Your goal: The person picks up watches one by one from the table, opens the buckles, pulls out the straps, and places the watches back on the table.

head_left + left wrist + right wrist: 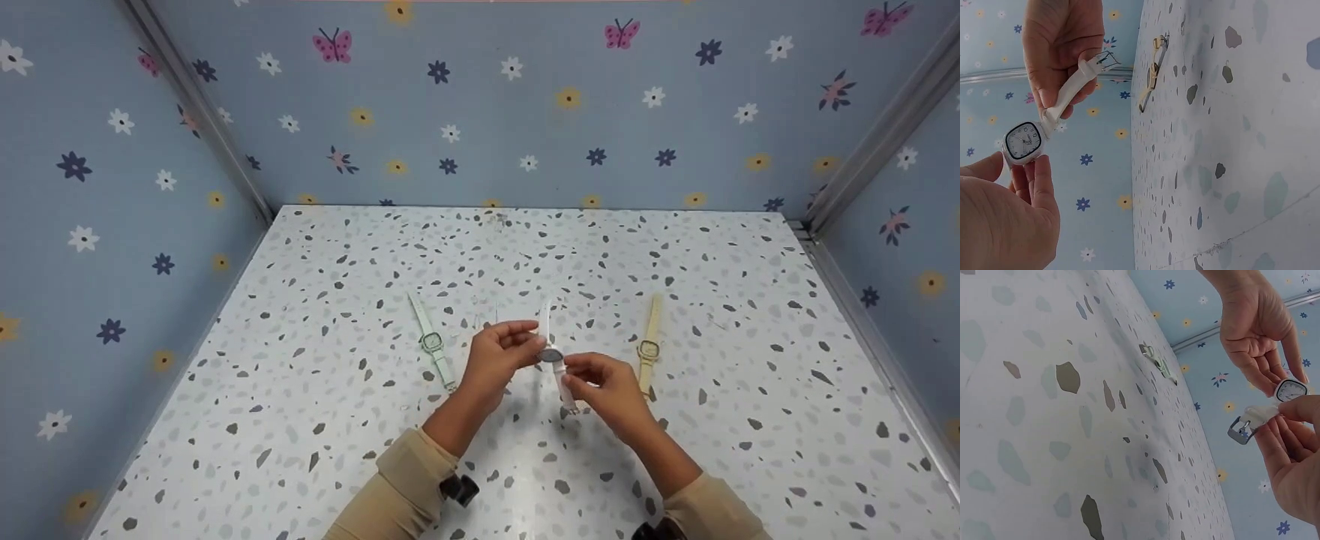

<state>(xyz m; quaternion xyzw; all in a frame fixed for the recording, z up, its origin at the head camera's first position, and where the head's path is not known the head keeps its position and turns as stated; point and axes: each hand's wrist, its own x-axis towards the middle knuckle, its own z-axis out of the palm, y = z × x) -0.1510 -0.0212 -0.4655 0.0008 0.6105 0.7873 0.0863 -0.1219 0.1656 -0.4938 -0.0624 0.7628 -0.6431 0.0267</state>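
Note:
Between both hands a white wristwatch [552,355] is held up over the table, its squarish dial [1023,140] framed in black. My left hand [498,358] pinches the watch at its case, thumb on one side and fingers on the other. The buckle-end strap [1069,93] is gripped by my right hand [609,388], and the metal buckle [1239,431] sticks out past the fingers. Left of the hands lies a green watch [432,343], strap stretched out. A yellow watch [649,349] lies likewise on the right, just beyond the right hand.
The speckled white table [525,255] is bordered by light blue walls [480,97] printed with flowers and butterflies. Metal trim [202,112] runs up the corners. Dark camera mounts [459,490] sit at the sleeve cuffs.

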